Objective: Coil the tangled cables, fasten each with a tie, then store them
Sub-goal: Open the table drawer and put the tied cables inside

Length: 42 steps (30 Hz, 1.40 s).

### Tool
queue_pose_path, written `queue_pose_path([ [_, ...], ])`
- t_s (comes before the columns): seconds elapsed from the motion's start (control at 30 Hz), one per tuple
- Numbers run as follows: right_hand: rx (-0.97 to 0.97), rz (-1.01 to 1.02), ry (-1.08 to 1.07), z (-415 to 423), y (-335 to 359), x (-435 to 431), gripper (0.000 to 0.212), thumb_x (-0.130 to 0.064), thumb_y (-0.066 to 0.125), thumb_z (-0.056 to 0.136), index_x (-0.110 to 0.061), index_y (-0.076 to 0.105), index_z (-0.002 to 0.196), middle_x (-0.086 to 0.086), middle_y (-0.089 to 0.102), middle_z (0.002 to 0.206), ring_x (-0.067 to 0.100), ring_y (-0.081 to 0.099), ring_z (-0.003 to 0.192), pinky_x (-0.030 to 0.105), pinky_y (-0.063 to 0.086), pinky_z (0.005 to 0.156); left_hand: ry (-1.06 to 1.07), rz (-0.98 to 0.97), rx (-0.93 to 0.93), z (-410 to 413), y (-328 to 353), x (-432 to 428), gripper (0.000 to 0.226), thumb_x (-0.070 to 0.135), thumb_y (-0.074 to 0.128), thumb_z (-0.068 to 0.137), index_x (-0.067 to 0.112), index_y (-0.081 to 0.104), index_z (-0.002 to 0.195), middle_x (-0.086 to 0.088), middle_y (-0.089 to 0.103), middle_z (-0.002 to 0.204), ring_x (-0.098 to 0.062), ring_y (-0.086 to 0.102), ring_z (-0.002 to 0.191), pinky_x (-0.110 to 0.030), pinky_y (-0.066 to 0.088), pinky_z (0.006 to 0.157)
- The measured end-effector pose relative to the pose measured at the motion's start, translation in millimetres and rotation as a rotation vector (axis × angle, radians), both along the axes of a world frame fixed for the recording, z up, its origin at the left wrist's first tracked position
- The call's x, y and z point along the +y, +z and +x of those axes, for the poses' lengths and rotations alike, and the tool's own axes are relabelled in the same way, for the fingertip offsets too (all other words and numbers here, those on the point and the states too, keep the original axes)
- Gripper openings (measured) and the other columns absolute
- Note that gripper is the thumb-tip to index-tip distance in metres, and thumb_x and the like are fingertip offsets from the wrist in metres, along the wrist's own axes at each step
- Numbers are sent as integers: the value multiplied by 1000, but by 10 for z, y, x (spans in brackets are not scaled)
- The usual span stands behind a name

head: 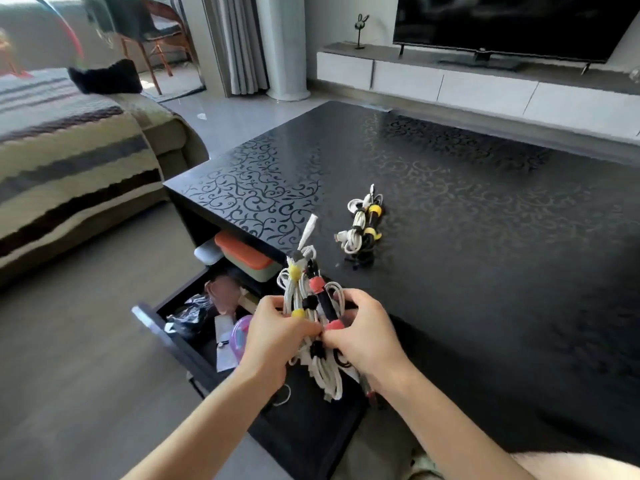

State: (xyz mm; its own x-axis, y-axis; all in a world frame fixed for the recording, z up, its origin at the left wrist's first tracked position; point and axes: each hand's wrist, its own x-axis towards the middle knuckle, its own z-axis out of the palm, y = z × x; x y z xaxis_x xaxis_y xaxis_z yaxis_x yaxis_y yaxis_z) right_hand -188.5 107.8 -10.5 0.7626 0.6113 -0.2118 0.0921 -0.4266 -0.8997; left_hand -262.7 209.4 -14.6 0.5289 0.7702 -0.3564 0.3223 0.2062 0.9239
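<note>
The left hand (277, 329) and right hand (365, 336) are gripping the tied cables (313, 291) just beside the open drawer (166, 337), and I'd be lowering them in together.

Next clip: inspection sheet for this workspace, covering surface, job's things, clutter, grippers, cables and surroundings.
Surface: glossy black coffee table with a scroll pattern.
Job's things: held bundle of tied cables at the table's near edge; second bundle, also tied, lying on the tabletop.
Clutter: open drawer holding bags, papers and a purple item; orange-lidded box under the tabletop.
Grippers: left hand and right hand both grip the held bundle.
Cables: white and black cords, wrapped in yellow, red and black ties.
Surroundings: sofa with a striped cover, television, low white cabinet.
</note>
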Motion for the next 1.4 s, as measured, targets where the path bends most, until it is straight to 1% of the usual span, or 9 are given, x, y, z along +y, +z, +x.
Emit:
queue_pose_path([
  [0.1, 77, -72, 88, -117, -371, 110, 39, -2, 68, 69, -23, 63, 101, 2, 71, 85, 22, 67, 82, 47, 54, 81, 55, -71, 64, -168, -441, 54, 44, -8, 72, 58, 1, 57, 98, -23, 66, 91, -33, 66, 82, -46, 58, 68],
  [0.3, 127, -258, 280, -47, -1043, 260, 32, -8, 68, 69, -18, 65, 99, 2, 70, 80, 21, 66, 78, 39, 53, 81, 191, -197, 260, -123, -1366, -7, 40, -2, 66, 67, -6, 54, 105, -17, 63, 90, -22, 57, 71, -24, 37, 48],
  [0.6, 154, -515, 462, 46, -2198, 569, 32, -11, 59, 81, -19, 61, 112, 1, 62, 89, 20, 55, 82, 27, 40, 71, 351, -318, 586, 41, -2313, -34, 46, 2, 59, 80, -7, 36, 119, -27, 56, 118, -38, 55, 110, -39, 46, 89],
  [0.9, 157, -586, 446, -41, -2747, 646, 41, -1, 49, 85, -22, 59, 119, 5, 66, 112, 24, 59, 99, 28, 45, 80, 291, -613, 706, 129, -2692, 8, 50, 3, 52, 91, -7, 30, 136, -23, 44, 137, -35, 47, 125, -36, 44, 93],
  [1.0, 126, -567, 341, -23, -2832, 709, 47, 5, 53, 85, -21, 55, 125, 5, 64, 114, 22, 59, 104, 29, 47, 85, -102, -451, 837, 70, -2737, 45, 33, 7, 47, 95, -3, 49, 126, -20, 56, 126, -32, 57, 113, -31, 51, 76],
  [1.13, 59, -511, 199, 18, -2931, 772, 50, 1, 51, 92, -21, 45, 137, 6, 56, 127, 15, 57, 99, 21, 41, 81, -468, -212, 1046, 65, -2644, 174, 6, 3, 58, 86, 5, 55, 81, -9, 64, 80, -25, 67, 75, -33, 57, 64],
  [1.23, -1, -580, 348, 58, -2958, 770, 58, -15, 51, 97, -23, 26, 149, 10, 39, 147, 21, 46, 126, 30, 35, 104, -773, 269, 1252, 75, -2611, 237, 20, 8, 55, 87, 8, 59, 107, -4, 65, 108, -23, 64, 100, -28, 49, 66],
  [1.3, -190, -788, 552, 82, -2969, 726, 63, -29, 44, 99, -25, 10, 152, 9, 21, 157, 24, 23, 143, 43, 14, 117, -862, 569, 1233, 62, -2647, 279, 30, 10, 56, 86, 9, 57, 116, -7, 58, 119, -25, 57, 107, -26, 45, 67],
  [1.4, -532, -1003, 604, 106, -2950, 616, 50, -28, 49, 96, -15, 36, 142, 12, 46, 142, 28, 43, 130, 42, 27, 107, -1064, 886, 1080, -20, -2778, 365, 53, 28, 65, 82, 14, 44, 129, -15, 38, 133, -33, 39, 117, -39, 39, 90],
])
